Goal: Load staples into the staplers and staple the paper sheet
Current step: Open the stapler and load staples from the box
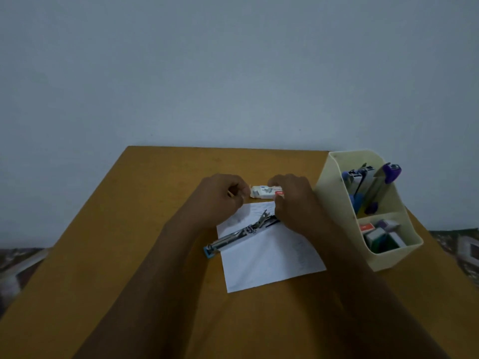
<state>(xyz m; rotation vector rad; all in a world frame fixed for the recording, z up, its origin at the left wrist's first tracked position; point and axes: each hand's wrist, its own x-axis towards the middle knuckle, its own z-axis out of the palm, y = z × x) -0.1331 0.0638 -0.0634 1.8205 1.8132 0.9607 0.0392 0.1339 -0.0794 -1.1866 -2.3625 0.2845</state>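
A white staple box (pixel 264 192) with a red label lies on the table between my hands. My right hand (pixel 293 200) grips its right end. My left hand (pixel 220 198) is curled just left of the box, fingertips pinched together; what they pinch is too small to tell. A stapler (pixel 241 234) with a blue end lies flipped open across the upper left corner of the white paper sheet (pixel 269 257), its metal channel exposed. The stapler's right end is hidden under my right hand.
A cream desk organiser (pixel 337 182) stands at the table's right, holding purple and blue staplers (pixel 373 182) at the back and small staple boxes (pixel 378 234) in front. The ochre table (pixel 155 229) meets a grey wall behind; patterned fabric shows at both sides.
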